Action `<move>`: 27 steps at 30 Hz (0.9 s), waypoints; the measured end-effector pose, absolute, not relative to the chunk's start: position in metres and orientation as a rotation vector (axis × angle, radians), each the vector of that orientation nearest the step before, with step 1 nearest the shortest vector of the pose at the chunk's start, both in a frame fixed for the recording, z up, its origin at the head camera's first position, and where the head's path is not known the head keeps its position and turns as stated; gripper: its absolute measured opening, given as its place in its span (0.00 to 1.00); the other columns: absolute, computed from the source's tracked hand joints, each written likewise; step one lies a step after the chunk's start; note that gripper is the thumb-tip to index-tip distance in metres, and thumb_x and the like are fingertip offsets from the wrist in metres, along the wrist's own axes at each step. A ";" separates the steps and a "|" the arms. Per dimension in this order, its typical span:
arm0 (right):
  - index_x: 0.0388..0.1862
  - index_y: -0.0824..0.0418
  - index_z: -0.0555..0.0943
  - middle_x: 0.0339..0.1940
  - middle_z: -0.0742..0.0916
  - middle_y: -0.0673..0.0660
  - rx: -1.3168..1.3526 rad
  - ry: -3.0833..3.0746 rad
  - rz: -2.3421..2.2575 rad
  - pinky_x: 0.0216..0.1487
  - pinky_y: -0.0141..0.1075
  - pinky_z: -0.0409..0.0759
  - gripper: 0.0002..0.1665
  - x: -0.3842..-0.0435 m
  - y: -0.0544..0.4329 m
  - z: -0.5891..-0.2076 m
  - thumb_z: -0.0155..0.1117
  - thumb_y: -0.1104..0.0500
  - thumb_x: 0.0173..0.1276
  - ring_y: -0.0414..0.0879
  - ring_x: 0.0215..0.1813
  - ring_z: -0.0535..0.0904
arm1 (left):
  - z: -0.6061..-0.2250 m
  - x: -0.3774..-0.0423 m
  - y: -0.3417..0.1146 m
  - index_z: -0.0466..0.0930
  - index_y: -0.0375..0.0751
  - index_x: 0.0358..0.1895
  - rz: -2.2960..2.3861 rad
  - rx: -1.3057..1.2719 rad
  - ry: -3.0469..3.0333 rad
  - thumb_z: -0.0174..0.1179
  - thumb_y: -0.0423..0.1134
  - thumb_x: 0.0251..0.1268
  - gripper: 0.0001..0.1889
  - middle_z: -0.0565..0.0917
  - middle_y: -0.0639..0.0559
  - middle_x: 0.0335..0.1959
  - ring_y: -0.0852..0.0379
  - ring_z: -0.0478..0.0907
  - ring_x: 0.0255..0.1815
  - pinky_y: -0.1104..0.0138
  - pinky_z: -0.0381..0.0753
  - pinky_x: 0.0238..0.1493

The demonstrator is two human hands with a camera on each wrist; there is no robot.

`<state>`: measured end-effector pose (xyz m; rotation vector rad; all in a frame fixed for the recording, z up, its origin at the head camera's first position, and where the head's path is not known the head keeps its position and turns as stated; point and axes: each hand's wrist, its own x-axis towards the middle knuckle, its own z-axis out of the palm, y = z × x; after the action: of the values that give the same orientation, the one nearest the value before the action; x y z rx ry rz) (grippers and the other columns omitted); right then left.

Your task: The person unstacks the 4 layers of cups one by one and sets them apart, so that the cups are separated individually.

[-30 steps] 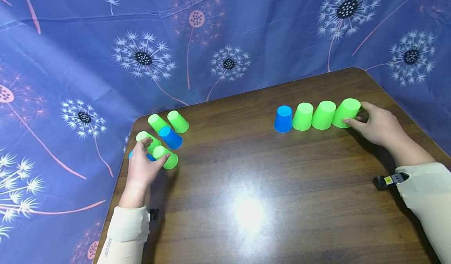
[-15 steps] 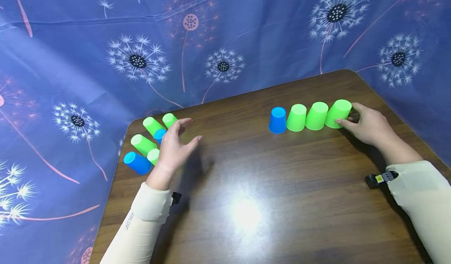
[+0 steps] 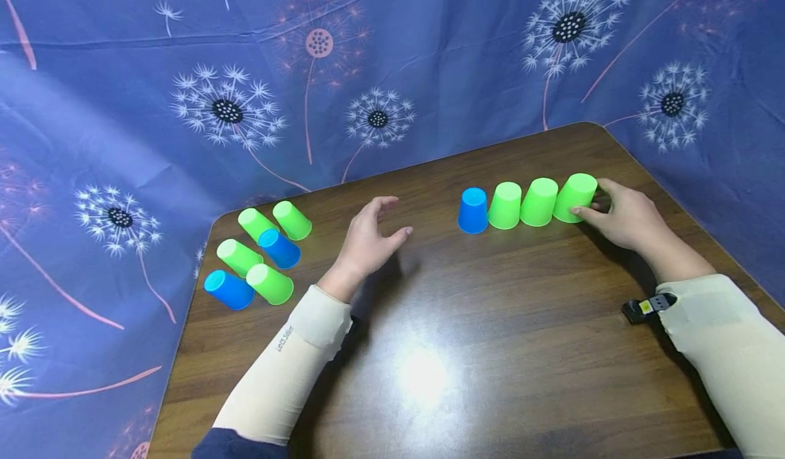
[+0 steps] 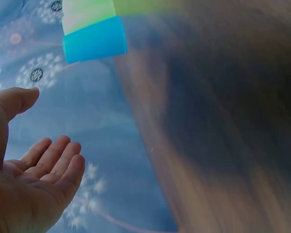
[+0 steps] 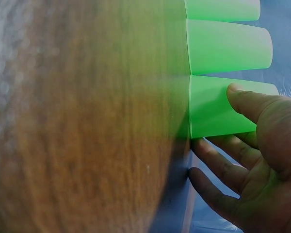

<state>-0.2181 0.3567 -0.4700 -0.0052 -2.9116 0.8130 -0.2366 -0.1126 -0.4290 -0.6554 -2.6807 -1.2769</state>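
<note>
On the right, a blue cup (image 3: 473,211) and three green cups stand upside down in a row. My right hand (image 3: 628,217) is at the rightmost green cup (image 3: 575,199), its thumb on the front and its fingers around the side and back. The right wrist view shows that thumb (image 5: 247,102) against the green wall. My left hand (image 3: 368,241) hovers over the middle of the table with nothing in it, fingers loosely bent and thumb apart. It is between the row and a group of green and blue cups at the left, among them a green cup (image 3: 270,284).
The left group includes two blue cups, one of them at the near left (image 3: 229,289), close to the left edge of the wooden table (image 3: 490,350). Behind the table hangs a blue dandelion-print cloth (image 3: 454,64). A small black device (image 3: 647,307) sits at my right wrist.
My left hand has left the green cup in the left group and moved right toward the middle. My right hand stays at the rightmost green cup. The whole view has shifted slightly.
</note>
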 end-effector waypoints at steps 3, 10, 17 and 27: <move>0.64 0.69 0.72 0.46 0.86 0.73 -0.005 -2.914 0.817 0.49 0.70 0.72 0.39 -0.218 0.356 -0.469 0.68 0.38 0.74 0.74 0.51 0.79 | -0.434 -0.243 -0.095 0.73 0.34 0.69 -1.314 -0.657 -2.713 0.73 0.41 0.68 0.31 0.80 0.42 0.67 0.45 0.77 0.69 0.60 0.75 0.71; 0.59 0.66 0.73 0.43 0.86 0.69 -0.004 -2.905 0.814 0.47 0.68 0.72 0.35 -0.217 0.356 -0.468 0.68 0.39 0.74 0.72 0.49 0.79 | -0.444 -0.255 -0.064 0.71 0.36 0.71 -1.319 -0.687 -2.793 0.72 0.42 0.70 0.31 0.78 0.43 0.68 0.50 0.75 0.70 0.65 0.73 0.71; 0.66 0.69 0.71 0.46 0.86 0.72 -0.011 -2.915 0.806 0.50 0.71 0.71 0.40 -0.218 0.358 -0.468 0.68 0.38 0.74 0.75 0.52 0.78 | -0.447 -0.263 -0.040 0.71 0.37 0.71 -1.341 -0.677 -2.822 0.73 0.43 0.69 0.32 0.80 0.42 0.67 0.49 0.77 0.67 0.62 0.76 0.69; 0.65 0.69 0.72 0.46 0.86 0.71 -0.012 -2.916 0.823 0.50 0.70 0.72 0.39 -0.216 0.356 -0.468 0.68 0.38 0.74 0.73 0.52 0.79 | -0.453 -0.270 -0.006 0.70 0.39 0.71 -1.332 -0.653 -2.875 0.75 0.45 0.66 0.35 0.79 0.46 0.66 0.50 0.79 0.67 0.59 0.79 0.67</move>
<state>-0.2164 0.3564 -0.4679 -0.0125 -2.9164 0.8234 -0.2703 -0.0060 -0.4531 -0.6525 -2.8746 -1.3319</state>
